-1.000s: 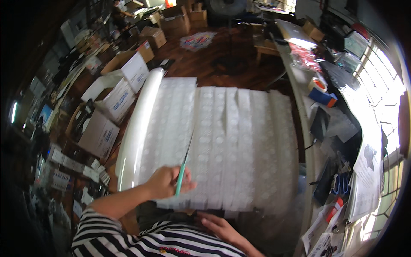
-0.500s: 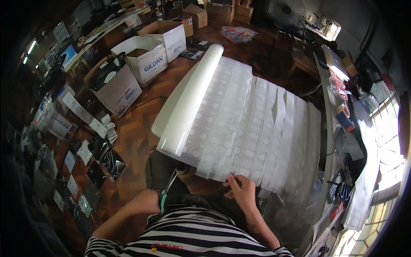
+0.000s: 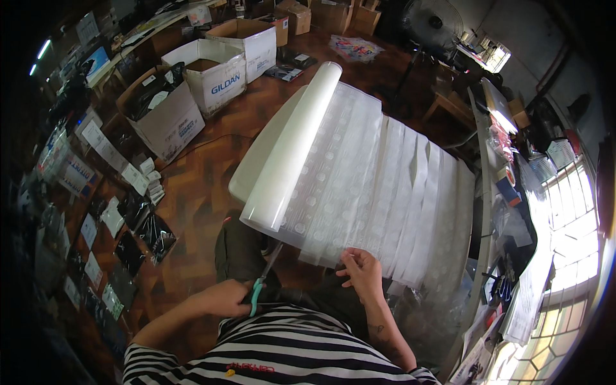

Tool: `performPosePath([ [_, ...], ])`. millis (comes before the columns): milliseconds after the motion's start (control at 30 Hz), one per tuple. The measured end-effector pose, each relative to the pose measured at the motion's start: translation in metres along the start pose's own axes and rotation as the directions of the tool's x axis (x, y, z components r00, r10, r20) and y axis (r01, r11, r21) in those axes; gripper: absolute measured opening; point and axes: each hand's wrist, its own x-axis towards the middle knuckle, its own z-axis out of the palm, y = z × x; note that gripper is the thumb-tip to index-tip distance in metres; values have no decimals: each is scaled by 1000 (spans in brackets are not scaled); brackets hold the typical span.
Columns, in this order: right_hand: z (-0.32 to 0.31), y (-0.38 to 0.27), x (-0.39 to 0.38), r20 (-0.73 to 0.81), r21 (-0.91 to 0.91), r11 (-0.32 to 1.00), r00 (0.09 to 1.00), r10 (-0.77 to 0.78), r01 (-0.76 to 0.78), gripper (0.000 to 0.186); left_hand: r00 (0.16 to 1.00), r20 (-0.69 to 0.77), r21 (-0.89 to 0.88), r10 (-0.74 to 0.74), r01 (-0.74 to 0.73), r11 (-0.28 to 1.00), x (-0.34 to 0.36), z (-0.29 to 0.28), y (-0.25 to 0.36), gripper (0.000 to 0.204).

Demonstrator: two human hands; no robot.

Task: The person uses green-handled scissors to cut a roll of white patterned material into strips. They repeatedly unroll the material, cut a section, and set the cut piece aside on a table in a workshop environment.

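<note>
A pair of scissors with teal handles is in my left hand, close to my waist. Its narrow blades point up toward the table's near edge. My right hand pinches the near edge of a translucent printed sheet, thumb and forefinger together, the other fingers loosely curled. A thick, glossy white roll of film lies lengthwise on the left part of the table, the printed sheet beside it. Several overlapping translucent strips cover the table further right.
The pale tabletop shows left of the roll. Open cardboard boxes stand on the wooden floor at the far left. Packed plastic bags lie on the floor nearer me. A cluttered bench runs along the right, by a bright window.
My left hand has moved a little right, and more of the scissors' blades now shows. My right hand has risen slightly and remains at the sheet's near edge. The view has shifted slightly.
</note>
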Motion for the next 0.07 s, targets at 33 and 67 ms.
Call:
performPosePath([
  [33,-2,-3,0,22,41,997,998,57,-58,44,985,-96,-63,145,-152,986,-2,0,7,54],
  [67,-2,-4,2,36,95,991,996,87,-90,44,986,-92,-63,140,-146,987,-3,0,6,54],
])
